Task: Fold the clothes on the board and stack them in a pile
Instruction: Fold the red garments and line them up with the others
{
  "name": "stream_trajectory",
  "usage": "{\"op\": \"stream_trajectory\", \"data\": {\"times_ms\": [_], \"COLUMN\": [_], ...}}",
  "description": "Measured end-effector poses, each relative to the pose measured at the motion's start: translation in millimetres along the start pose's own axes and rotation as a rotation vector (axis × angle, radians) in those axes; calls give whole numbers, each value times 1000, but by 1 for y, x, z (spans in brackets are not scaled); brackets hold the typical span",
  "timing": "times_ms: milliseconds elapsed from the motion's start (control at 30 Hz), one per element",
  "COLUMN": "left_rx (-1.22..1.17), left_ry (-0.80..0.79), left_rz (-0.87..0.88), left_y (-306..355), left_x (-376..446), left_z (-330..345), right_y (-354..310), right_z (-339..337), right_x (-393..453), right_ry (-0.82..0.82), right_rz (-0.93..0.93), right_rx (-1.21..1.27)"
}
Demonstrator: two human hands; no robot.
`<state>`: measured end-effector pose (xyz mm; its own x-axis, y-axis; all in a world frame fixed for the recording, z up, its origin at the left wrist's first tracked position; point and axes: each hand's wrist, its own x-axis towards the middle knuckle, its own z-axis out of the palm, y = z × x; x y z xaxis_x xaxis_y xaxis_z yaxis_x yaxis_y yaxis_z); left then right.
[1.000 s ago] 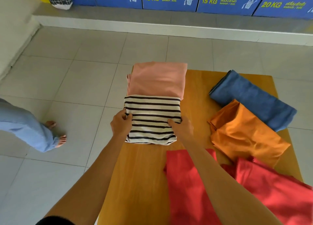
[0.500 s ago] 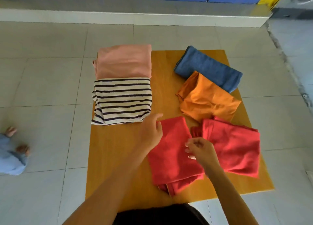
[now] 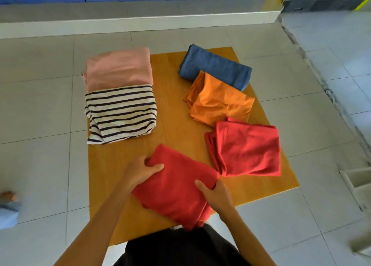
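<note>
Since a moment ago both hands have closed on the near red garment (image 3: 176, 187) and drawn it toward the person, so it now sits apart from the second red garment (image 3: 248, 149) it was touching before. The left hand (image 3: 140, 172) grips its far left edge, thumb lying over the top and the other fingers curled under the cloth. The right hand (image 3: 215, 195) pinches the right edge, thumb on top and fingers tucked beneath. The piece looks like a soft, slightly nubby red cloth folded to a rough rectangle, turned at a slant, its near corner hanging over the board's (image 3: 172, 129) six-o'clock edge.

The board is a plain orange-brown wooden sheet lying on pale floor tiles. At about ten o'clock on it a folded black-and-white striped top (image 3: 120, 113) lies just in front of a folded pink garment (image 3: 118, 68), the two touching edge to edge. At one o'clock a blue cloth (image 3: 216, 66) lies folded long, with a rumpled orange garment (image 3: 218, 99) overlapping its near side. The second red garment, loosely folded, sits at three o'clock, just touching the orange one's near edge.

At the far left edge of the floor, someone's bare foot (image 3: 8, 195) shows.
</note>
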<state>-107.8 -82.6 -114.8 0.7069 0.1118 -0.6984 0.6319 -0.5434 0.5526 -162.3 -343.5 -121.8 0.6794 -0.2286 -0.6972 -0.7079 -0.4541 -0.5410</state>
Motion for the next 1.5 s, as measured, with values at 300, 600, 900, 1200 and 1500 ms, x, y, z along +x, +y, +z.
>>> {"op": "stream_trajectory", "data": {"times_ms": [300,600,900,1200,1500], "left_rx": [-679,-401,-349,-264,-271], "left_ry": [105,519,615,547,69], "left_rz": [-83,-252,-229,173,294], "left_y": [-71,-82,-76,13,78], "left_x": [-54,-10,-16,-42,-40], "left_z": [-57,-84,-74,-39,54], "right_y": [-114,-154,-155,-135,-85], "right_z": [59,122,116,77,-15], "right_x": [3,42,38,22,16], "right_ry": [-292,-163,-129,109,402], "right_rz": [-223,-214,-231,-301,-280], "right_rx": [146,-97,-117,45,217]}}
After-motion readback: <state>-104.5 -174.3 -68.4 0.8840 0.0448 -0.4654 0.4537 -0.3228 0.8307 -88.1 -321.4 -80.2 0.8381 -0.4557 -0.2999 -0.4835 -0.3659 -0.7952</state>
